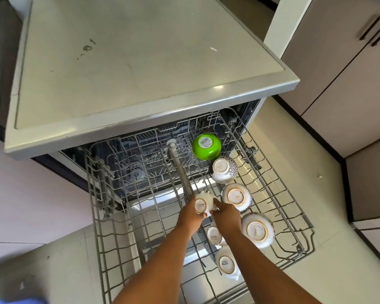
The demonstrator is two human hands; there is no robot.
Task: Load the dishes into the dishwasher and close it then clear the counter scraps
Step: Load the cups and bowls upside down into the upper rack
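Home kitchen: dishwasher (140,102) (rack out), cabinets (338,62), tiled floor (294,172).

I read "SISTA" on three white cup bases (201,205) (213,237) (224,261); the green bowl (206,146) carries an unreadable barcode sticker

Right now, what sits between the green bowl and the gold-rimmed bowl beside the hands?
Head view: one upturned patterned bowl sits between green bowl and gold-rimmed bowl.
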